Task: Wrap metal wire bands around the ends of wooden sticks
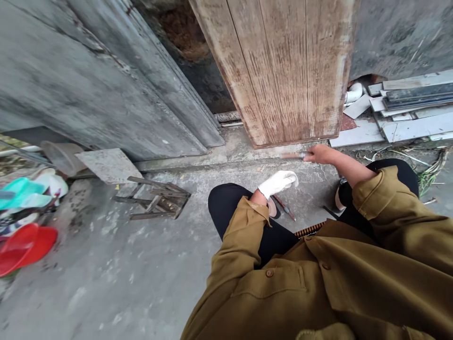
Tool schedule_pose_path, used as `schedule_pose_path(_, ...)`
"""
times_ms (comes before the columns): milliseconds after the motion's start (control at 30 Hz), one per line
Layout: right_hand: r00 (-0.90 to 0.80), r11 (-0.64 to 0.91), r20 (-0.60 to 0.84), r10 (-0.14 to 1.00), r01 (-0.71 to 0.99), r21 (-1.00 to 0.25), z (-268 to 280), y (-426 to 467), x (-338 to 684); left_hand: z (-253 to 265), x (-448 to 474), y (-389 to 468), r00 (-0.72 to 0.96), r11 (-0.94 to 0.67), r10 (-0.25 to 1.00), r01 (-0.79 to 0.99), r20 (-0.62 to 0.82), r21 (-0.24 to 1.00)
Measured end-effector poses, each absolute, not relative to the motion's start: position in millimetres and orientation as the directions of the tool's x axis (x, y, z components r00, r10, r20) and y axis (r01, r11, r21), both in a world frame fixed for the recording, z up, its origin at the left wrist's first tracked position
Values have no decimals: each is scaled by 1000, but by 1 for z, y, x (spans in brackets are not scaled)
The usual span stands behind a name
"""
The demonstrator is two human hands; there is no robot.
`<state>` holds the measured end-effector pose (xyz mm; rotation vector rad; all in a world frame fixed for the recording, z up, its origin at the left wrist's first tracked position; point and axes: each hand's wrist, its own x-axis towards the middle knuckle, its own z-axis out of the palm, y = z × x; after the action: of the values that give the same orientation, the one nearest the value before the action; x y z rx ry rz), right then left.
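Note:
My right hand (317, 155), bare, is closed around a short, motion-blurred tool that looks like a brush (294, 155). It is held level just below the bottom edge of a worn wooden door panel (286, 80), apart from it. My left hand (279, 183) wears a white glove and hangs over my left knee. Its fingers are curled together, and nothing shows in them. Below the glove, a thin reddish-brown tool (285, 208) lies on the concrete beside my shoe. The panel's face has pale, patchy wear and dark vertical seams.
A low wooden stool (161, 198) lies on its side to the left, near a leaning tile (109, 166). Further left are a red basin (30, 248) and a turquoise one (24, 192). Stacked tiles and boards (414, 111) line the right wall, with a white pipe (354, 93).

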<state>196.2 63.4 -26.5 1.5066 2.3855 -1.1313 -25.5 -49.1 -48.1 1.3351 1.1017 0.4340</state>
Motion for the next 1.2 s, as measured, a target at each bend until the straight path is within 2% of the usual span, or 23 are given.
schedule_pose_path(33, -525, 328, -521, 673, 843, -426, -31, 61, 193, -47, -26, -49, 462, 247, 799, 332, -385, 911)
schedule_pose_path(100, -571, 436, -706, 419, 809, -395, -36, 54, 190, -45, -28, -48, 451, 246, 799, 358, -397, 901)
schedule_pose_path(167, -607, 384, -792, 70, 749, -540, -34, 47, 190, -44, -30, -47, 433, 247, 807, 369, -401, 896)
schedule_pose_path(200, -648, 310, -759, -66, 710, -633, -31, 45, 191, -43, -30, -47, 423, 247, 816, 364, -395, 898)
schedule_pose_path(233, -713, 221, -687, -138, 654, -724, -26, 44, 194, -43, -30, -46, 411, 244, 826, 355, -385, 903)
schedule_pose_path(267, -796, 127, -590, -137, 577, -807, -21, 44, 197, -43, -30, -46, 400, 241, 837, 345, -374, 907)
schedule_pose_path(300, -874, 36, -482, -64, 480, -876, -16, 46, 201, -43, -29, -46, 389, 237, 846, 336, -364, 911)
schedule_pose_path(367, -933, -92, -284, 219, 271, -958, -8, 51, 207, -44, -27, -46, 386, 235, 852, 322, -353, 917)
schedule_pose_path(433, -838, -126, -206, 505, 164, -978, -7, 58, 209, -43, -24, -47, 413, 238, 839, 309, -355, 921)
schedule_pose_path(467, -759, -117, -226, 610, 195, -974, -9, 61, 209, -43, -23, -48, 436, 242, 824, 306, -361, 921)
schedule_pose_path(533, -596, -38, -322, 735, 439, -898, -16, 64, 204, -41, -21, -50, 480, 250, 792, 309, -377, 918)
schedule_pose_path(633, -501, 241, -430, 752, 815, -527, -29, 63, 195, -38, -21, -51, 504, 254, 773, 310, -385, 916)
schedule_pose_path(667, -527, 335, -488, 695, 839, -429, -33, 61, 192, -37, -22, -51, 505, 250, 773, 311, -383, 917)
schedule_pose_path(733, -586, 433, -672, 454, 804, -408, -37, 55, 190, -36, -24, -50, 505, 242, 775, 319, -381, 916)
schedule_pose_path(800, -617, 379, -783, 81, 746, -548, -36, 48, 192, -38, -25, -49, 494, 241, 781, 324, -381, 915)
schedule_pose_path(833, -646, 305, -759, -81, 709, -636, -32, 46, 194, -39, -25, -49, 482, 244, 791, 318, -377, 916)
schedule_pose_path(867, -697, 214, -694, -179, 661, -719, -27, 45, 196, -40, -24, -49, 463, 247, 805, 305, -370, 920)
schedule_pose_path(900, -772, 117, -605, -197, 594, -796, -21, 44, 198, -41, -23, -48, 443, 248, 821, 289, -359, 925)
schedule_pose_path(933, -854, 20, -503, -137, 505, -863, -15, 45, 201, -42, -22, -48, 423, 248, 837, 272, -347, 930)
schedule_pose_path(1000, -934, -126, -326, 146, 309, -943, -4, 48, 205, -43, -20, -49, 406, 245, 851, 253, -333, 936)
schedule_pose_path(1067, -860, -206, -236, 452, 157, -966, 1, 52, 206, -42, -19, -49, 440, 249, 829, 260, -344, 933)
schedule_pose_path(1133, -710, -225, -268, 651, 156, -962, -3, 55, 204, -39, -19, -51, 484, 255, 797, 271, -361, 928)
schedule_pose_path(1200, -580, -168, -350, 735, 345, -924, -11, 58, 199, -37, -19, -52, 507, 256, 780, 278, -368, 926)
